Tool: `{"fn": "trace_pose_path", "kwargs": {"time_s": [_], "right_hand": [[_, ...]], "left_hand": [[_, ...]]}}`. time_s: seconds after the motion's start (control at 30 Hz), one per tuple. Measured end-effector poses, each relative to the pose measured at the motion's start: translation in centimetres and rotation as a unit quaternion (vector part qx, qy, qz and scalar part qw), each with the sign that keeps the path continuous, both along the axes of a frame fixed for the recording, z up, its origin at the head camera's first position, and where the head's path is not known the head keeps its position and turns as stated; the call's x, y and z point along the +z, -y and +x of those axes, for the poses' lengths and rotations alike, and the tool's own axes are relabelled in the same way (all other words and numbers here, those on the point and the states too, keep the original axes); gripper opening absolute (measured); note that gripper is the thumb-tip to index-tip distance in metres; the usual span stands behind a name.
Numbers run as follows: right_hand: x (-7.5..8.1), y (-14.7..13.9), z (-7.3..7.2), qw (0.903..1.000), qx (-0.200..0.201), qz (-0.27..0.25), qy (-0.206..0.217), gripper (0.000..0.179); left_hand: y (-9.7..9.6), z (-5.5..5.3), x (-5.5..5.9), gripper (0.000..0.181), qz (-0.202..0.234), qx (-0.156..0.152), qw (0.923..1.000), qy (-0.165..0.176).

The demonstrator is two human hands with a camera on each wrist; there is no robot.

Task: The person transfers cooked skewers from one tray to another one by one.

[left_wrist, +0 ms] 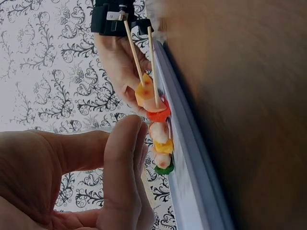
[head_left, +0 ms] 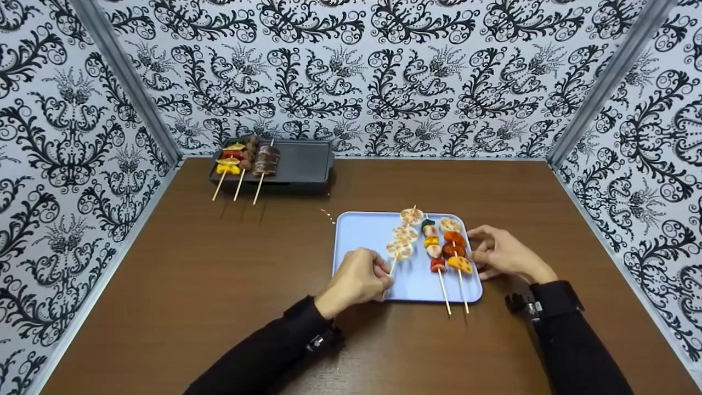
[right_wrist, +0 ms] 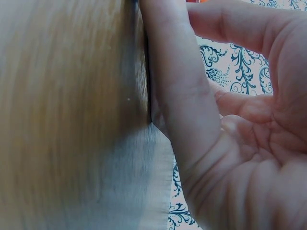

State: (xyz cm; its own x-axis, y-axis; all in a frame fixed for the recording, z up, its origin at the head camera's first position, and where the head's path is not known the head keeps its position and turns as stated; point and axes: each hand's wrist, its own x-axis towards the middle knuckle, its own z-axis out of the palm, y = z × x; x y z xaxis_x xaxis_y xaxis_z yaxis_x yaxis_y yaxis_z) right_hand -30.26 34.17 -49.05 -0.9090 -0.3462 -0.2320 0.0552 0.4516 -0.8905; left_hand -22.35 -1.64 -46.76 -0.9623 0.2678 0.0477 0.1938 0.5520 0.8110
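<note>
My left hand pinches the bare stick end of a skewer of round, pale slices with brown spots, tilted above a light-blue tray. In the left wrist view, thumb and fingertips meet, and the stick between them is hidden. At the tray's right rim is my right hand, its fingers touching the edge. Next to it on the tray lie a skewer with red, yellow, pale and green pieces and another with orange and dark-red pieces and a pale slice. Both sticks overhang the front rim.
A dark grill plate stands at the back left of the brown table. Three skewers lie on it: vegetable pieces, brown balls and dark, glossy chunks. Patterned walls enclose the back and sides.
</note>
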Motion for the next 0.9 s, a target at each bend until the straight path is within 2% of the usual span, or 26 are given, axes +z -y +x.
{"fn": "trace_pose_path", "kwargs": {"time_s": [0.13,0.23,0.33,0.57,0.8,0.9], "right_hand": [[0.1,0.0,-0.1,1.0,-0.002,0.005,-0.001,0.062],[0.1,0.0,-0.1,1.0,-0.001,0.005,-0.001,0.063],[0.0,-0.1,-0.1,1.0,-0.001,0.003,0.001,0.063],[0.0,-0.1,-0.1,1.0,-0.002,0.001,0.002,0.062],[-0.1,0.0,-0.1,0.9999,-0.005,-0.003,0.009,0.06],[-0.2,0.0,-0.1,1.0,-0.006,0.001,0.007,0.059]], "left_hand": [[-0.3,0.0,-0.1,0.005,0.043,-0.01,0.9981,0.043],[-0.5,0.1,-0.2,0.005,0.078,-0.014,0.9934,0.083],[-0.8,0.2,-0.3,0.005,0.091,-0.016,0.9904,0.102],[-1.5,0.4,-0.6,0.022,0.111,-0.015,0.9859,0.125],[-2.1,0.9,-0.9,0.028,0.148,-0.015,0.9774,0.15],[-2.5,1.2,-1.1,0.031,0.151,-0.026,0.9769,0.149]]}}
